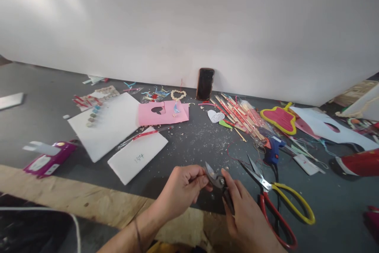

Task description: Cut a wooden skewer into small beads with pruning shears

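My right hand (244, 211) is wrapped round the dark handles of a small pair of pruning shears (218, 181), whose pointed blade tips up and to the left. Just left of the blades, my left hand (183, 186) has its thumb and fingers pinched together; whatever lies between them is too small to make out. To the right of my right hand lie large scissors (265, 184) with one red and one yellow handle, their blades slightly apart. Small pale crumbs are scattered on the dark table (189, 146) beyond my hands.
A phone (205, 84) leans on the white board (148, 36). Red-and-cream sticks (237, 113) and a blue glue gun (272, 150) lie right. Pink card (148, 115), a white block (139, 158), a white sheet (109, 134) and a purple item (53, 160) are left.
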Demonstrator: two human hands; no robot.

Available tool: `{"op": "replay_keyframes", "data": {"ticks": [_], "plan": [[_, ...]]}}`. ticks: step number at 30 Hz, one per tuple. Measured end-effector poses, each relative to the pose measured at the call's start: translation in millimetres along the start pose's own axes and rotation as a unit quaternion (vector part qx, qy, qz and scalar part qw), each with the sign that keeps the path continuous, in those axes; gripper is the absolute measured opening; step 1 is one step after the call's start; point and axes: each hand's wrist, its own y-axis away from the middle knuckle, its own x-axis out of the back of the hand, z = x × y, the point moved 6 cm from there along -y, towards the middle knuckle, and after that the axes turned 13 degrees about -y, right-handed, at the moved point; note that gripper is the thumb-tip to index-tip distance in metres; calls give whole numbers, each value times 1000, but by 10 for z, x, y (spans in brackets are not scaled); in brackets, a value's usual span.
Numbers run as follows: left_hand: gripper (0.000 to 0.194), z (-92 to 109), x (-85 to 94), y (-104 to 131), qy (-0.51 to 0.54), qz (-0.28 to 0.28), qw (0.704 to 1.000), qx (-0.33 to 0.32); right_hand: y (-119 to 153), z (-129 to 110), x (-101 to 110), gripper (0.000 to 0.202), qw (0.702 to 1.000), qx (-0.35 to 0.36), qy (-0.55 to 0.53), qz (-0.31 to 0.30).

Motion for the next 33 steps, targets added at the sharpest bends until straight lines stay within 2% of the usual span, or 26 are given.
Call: {"op": "replay_keyframes", "data": {"ticks": [9, 15, 21, 26, 30, 33], "plan": [[28, -116, -49, -51, 19, -2, 1000, 4, -2, 80, -120, 54, 999, -35, 1, -30], [20, -173, -95, -97, 43, -26, 999, -2, -17, 101, -31, 57, 998, -41, 46, -10], [15, -162, 164, -151, -19, 62, 998, -7, -61, 141, 101, 55, 991, -27, 128, 13], [19, -137, 325, -169, -13, 112, 994, -15, -82, 139, 143, 54, 988, 0, 156, 1], [31, -206, 319, -162, 10, 107, 994, -4, -136, 70, 257, 37, 987, 45, 156, 16], [40, -280, 279, -161, 29, 90, 995, 14, -275, -7, 283, 28, 989, 67, 130, 10]]}}
